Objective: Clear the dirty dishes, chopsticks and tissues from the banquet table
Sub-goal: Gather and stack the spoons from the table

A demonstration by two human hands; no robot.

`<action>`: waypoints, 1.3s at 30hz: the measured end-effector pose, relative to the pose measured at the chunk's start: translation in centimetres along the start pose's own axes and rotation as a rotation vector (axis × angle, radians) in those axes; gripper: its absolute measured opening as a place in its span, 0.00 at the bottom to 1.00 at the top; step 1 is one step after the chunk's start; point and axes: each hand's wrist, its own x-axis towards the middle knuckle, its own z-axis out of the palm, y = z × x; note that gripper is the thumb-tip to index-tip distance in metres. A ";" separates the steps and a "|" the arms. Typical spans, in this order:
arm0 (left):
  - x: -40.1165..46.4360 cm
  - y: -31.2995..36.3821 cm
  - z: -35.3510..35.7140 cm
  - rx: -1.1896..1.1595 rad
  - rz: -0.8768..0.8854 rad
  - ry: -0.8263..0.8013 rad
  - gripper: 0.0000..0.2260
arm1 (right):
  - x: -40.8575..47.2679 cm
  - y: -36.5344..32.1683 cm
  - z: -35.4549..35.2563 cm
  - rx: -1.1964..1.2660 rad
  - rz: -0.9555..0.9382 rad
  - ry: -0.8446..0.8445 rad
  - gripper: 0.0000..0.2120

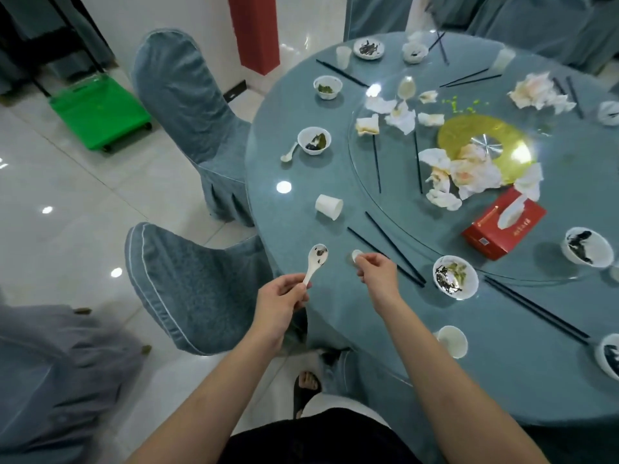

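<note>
If I tip the soiled spoon [316, 262] pinched by its handle in my left hand [281, 304], its scraps could drop onto the worktop [335, 169], while my right hand [376, 269] pinches a small white piece [356, 254] just above the worktop's near edge.

Table [301, 169] covered in matt blue-grey cloth under a glossy clear sheet; turntable [385, 195] glass, smooth and reflective; spoon [315, 262] glossy white ceramic or plastic; bowl [455, 277] glossy white; tissues [469, 172] crumpled paper; box [502, 229] red card; chair [191, 283] covers matt cloth; floor [67, 195] polished tile.
</note>
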 end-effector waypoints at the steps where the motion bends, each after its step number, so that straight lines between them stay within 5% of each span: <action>1: 0.5 0.2 0.1 0.006 -0.007 0.004 0.08 | 1.0 0.5 -0.3 -0.058 0.000 0.046 0.06; 10: 3.1 0.7 -0.4 -0.006 -0.031 0.004 0.09 | 6.6 3.8 -0.5 -0.429 -0.007 0.197 0.05; 19: 2.9 0.8 -2.2 -0.034 -0.032 0.051 0.09 | 7.3 6.2 -0.1 -0.645 0.036 0.157 0.04; 28: 2.5 1.0 -4.9 -0.095 0.005 0.121 0.09 | 2.8 0.8 4.5 -0.311 -0.100 0.056 0.08; 39: 2.2 2.9 -13.0 -0.107 0.115 0.103 0.10 | -9.6 -6.2 15.9 0.026 -0.078 -0.405 0.07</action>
